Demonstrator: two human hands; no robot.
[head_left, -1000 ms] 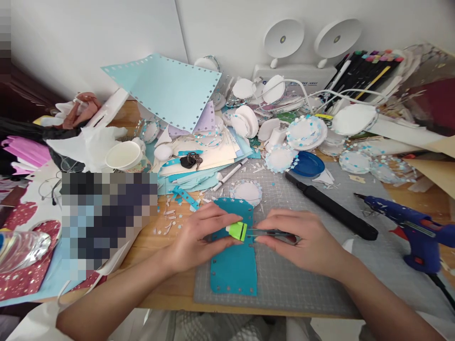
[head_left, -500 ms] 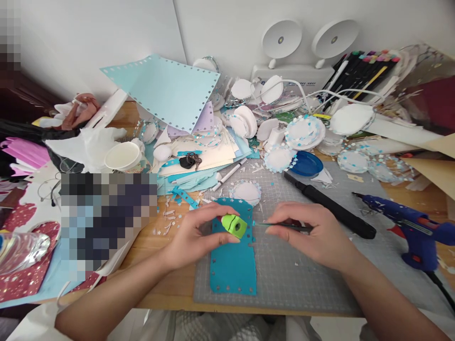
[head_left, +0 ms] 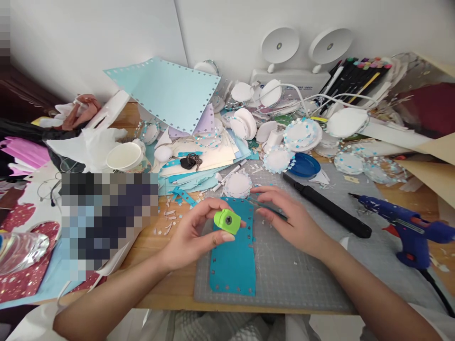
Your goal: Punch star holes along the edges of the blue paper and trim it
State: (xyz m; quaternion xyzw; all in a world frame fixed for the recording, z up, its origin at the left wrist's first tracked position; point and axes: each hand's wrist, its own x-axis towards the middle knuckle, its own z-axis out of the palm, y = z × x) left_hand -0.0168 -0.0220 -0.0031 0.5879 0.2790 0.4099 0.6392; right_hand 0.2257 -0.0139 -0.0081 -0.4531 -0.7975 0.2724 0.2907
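Observation:
My left hand [head_left: 199, 232] grips a small lime-green paper punch [head_left: 227, 221] between thumb and fingers, its round die face toward me. Under it, a blue paper strip [head_left: 232, 265] lies on the cutting mat, with small shapes punched along its edges. My right hand [head_left: 287, 218] holds slim dark tweezers [head_left: 272, 210], the thumb and fingers lying along them. The tweezers' tips point toward a white disc [head_left: 237, 183] with tiny blue and white pieces round its rim, just beyond the strip. Whether the tips touch it or hold anything I cannot tell.
A black tool with a long handle [head_left: 330, 208] and a blue glue gun [head_left: 401, 222] lie to the right on the grey mat [head_left: 302, 279]. A blue lid [head_left: 304, 165], decorated white discs and paper scraps crowd the back. A white cup [head_left: 124, 156] stands at left.
My right hand has moved left and away from me with the tweezers. The white disc has shifted slightly left and farther back. In my left hand the punch has turned, showing its die face.

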